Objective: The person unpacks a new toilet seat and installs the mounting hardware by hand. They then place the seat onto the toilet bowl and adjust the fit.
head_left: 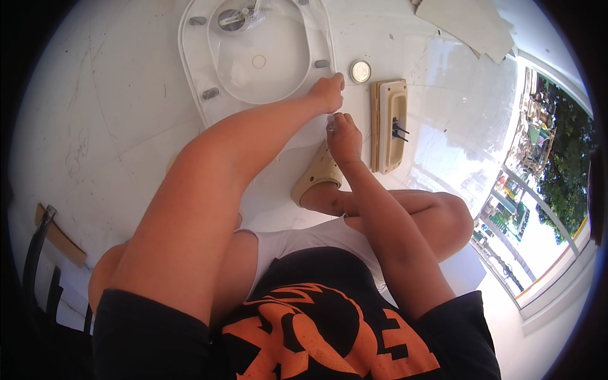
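Observation:
My left hand (328, 92) is closed at the right edge of a white toilet seat (195, 82) that lies on the floor; what its fingers hold, if anything, is hidden. Just below it, nearer my body, my right hand (345, 137) is closed around a small clear piece (330, 123), perhaps of plastic film. Its exact shape is too small to make out. The two hands are close together but apart. Grey oval pads sit around the seat's ring, and some crumpled clear plastic (254, 18) lies over its far part.
To the right of my hands are a round tin (360, 71) and a beige tray-shaped part (398, 101) with black prongs. A beige clog (315, 172) is on my foot. Cardboard (465, 25) lies far right, beside a bright opening. Black chair parts (35, 247) stand at left.

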A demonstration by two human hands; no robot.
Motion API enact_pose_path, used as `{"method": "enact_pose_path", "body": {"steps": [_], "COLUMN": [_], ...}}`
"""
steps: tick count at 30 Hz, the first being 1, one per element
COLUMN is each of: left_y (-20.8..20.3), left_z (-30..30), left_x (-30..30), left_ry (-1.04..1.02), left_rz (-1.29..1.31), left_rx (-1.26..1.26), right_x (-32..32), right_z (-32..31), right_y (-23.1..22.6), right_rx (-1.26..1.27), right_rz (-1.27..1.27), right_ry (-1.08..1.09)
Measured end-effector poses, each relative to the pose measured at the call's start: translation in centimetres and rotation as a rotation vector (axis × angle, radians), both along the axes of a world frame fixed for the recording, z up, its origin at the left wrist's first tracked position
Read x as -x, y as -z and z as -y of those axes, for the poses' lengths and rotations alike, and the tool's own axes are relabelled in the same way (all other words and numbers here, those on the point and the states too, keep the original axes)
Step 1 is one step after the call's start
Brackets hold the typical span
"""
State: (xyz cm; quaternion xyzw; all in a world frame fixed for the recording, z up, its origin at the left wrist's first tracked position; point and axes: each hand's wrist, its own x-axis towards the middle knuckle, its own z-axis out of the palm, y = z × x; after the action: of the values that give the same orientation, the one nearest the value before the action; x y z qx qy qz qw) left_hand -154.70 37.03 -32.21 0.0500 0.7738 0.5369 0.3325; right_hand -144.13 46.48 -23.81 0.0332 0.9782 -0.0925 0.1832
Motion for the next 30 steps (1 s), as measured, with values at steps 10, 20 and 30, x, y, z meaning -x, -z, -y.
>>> {"method": "enact_pose_path", "body": {"steps": [10, 20, 30], "left_y": [-0.6, -0.9, -2.1], "left_z": [-0.3, 0.8, 5.2], "left_x": [0.6, 3.0, 5.4], "left_ry": [0.002, 0.016, 0.485], "left_rz": [0.078, -0.073, -0.236], "left_rx": [0.041, -0.016, 0.055], "right_x": [-0.4, -2.1, 2.5], "right_z": [-0.6, 4.6, 1.0], "right_y": [-0.6, -2.0, -0.2], "right_rx": [0.003, 0.176, 0.122], "right_rz": [-0.020, 0.314, 0.485], "right_ry": [-0.200, -0.305, 0.209]}}
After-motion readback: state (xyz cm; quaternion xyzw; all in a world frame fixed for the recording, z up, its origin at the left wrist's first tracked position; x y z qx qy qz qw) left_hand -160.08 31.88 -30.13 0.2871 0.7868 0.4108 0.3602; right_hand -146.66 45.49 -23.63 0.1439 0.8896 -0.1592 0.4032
